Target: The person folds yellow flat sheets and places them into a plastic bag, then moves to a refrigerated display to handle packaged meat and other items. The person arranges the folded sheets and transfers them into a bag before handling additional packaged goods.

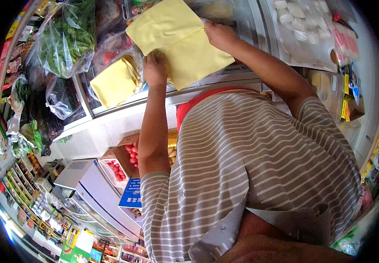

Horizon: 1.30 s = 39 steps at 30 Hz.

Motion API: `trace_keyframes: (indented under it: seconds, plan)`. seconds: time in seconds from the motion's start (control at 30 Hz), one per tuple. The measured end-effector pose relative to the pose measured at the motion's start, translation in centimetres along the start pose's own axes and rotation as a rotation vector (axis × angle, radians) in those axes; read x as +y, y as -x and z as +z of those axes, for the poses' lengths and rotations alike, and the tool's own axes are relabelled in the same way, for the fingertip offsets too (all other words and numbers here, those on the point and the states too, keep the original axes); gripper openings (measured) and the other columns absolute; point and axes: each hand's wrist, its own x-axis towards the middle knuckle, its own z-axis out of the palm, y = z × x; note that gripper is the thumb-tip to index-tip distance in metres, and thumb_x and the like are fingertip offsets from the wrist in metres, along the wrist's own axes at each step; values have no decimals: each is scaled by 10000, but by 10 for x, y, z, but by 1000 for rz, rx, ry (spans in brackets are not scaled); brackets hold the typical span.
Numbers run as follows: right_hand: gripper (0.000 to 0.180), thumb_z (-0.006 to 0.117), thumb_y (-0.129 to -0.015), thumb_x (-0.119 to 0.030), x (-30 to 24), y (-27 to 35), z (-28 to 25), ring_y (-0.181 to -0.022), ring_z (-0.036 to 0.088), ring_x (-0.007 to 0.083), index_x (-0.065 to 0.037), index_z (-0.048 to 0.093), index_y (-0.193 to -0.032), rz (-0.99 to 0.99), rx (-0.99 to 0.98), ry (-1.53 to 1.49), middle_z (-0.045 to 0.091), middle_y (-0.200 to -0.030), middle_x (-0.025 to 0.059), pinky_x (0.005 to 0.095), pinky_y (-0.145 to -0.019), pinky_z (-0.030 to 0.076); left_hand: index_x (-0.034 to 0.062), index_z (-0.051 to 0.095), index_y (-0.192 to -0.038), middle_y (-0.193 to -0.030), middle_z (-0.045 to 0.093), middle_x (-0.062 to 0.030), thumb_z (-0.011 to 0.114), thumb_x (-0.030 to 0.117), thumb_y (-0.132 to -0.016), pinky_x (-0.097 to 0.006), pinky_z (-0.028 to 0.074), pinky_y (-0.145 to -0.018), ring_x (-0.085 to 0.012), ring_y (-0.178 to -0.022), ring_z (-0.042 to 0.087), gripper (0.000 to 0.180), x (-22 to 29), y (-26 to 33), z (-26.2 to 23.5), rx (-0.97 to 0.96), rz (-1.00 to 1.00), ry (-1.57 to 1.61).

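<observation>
Striped shirt fabric (259,162) fills the near view, and past it your left hand (155,69) pinches the lower edge of a yellow cloth (176,39) while your right hand (220,36) grips its right edge. You have it folded once, lying on the glass freezer lid (242,19); further folds look left. A second folded yellow cloth (115,82) lies beside, bagged greens (66,39) further left.

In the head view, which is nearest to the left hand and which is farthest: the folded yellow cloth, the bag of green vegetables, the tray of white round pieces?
From the left hand:
1. Folded yellow cloth, just to its left, on the glass lid.
2. Bag of green vegetables, farther left and higher in the picture.
3. Tray of white round pieces, far across to the right, beyond the right hand.
</observation>
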Motion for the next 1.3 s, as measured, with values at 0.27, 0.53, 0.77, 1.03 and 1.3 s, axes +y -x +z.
trace_keyframes:
  seconds: [0.27,0.53,0.77,1.03,1.3]
  plan:
    - [503,644,-855,-165,-67,15,-42,-1098,623,320,-136,532,-1344,-318,-142,-204,524,-1349,90,450,-912,523,46,642,-951,-1000,639,-150,710,92,-825,-466,491,-811,-375,-931,595,150,57,14,-42,11,392,-5]
    - [368,523,-824,49,-119,0,-123,-919,668,326,-94,659,-1135,-464,5,-527,693,-1039,147,387,-825,519,-27,688,-1112,-1078,706,-90,737,54,-890,-285,507,-869,-129,-989,634,241,65,33,-99,-263,-146,830]
    - [422,533,-812,68,-52,48,-90,-939,678,290,-81,644,-1191,-268,-208,-597,692,-1023,163,366,-830,517,23,661,-1222,-1224,681,-106,651,-49,-890,-329,480,-985,-223,-1127,637,340,55,45,-112,-252,183,614]
    - [353,597,-843,-113,-26,45,-2,-953,680,361,-80,658,-1189,-61,-321,-400,694,-1014,216,450,-839,524,29,638,-1155,-928,676,-269,577,128,-927,-472,520,-728,-442,-849,664,255,9,72,-44,-324,-190,337]
    - [358,722,-819,-268,-52,1,-3,-1012,646,333,-98,639,-1123,-152,-81,-145,648,-1139,129,455,-858,523,23,539,-1219,-1188,592,-201,825,294,-760,-475,508,-848,-408,-1003,604,605,23,39,-55,53,-43,-104]
